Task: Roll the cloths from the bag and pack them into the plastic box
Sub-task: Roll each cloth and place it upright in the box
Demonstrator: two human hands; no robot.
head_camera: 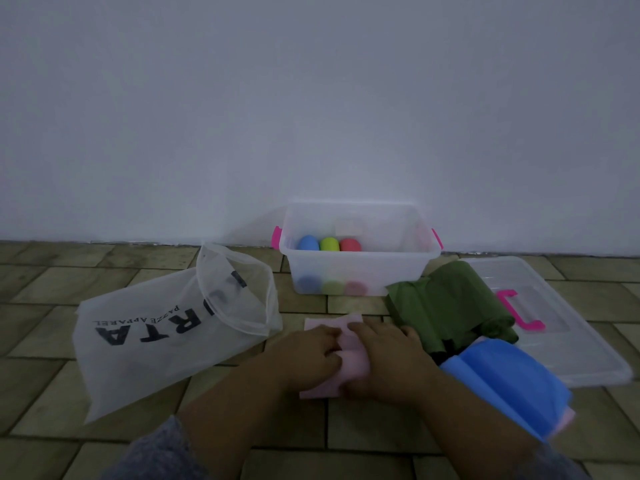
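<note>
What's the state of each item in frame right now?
box: open, three rolls inside: blue, green, red
lid: off, flat on floor right of box
bag: on its side, mouth open
pink cloth: on floor, partly rolled under both hands
green cloth: unrolled, heaped right of hands
blue cloth: unrolled, lying over a pink one
left hand: pressing on pink cloth
right hand: pressing on pink cloth

The bag (145, 344) reads "PAZZE APPAREL" and larger letters "RTA"
</note>
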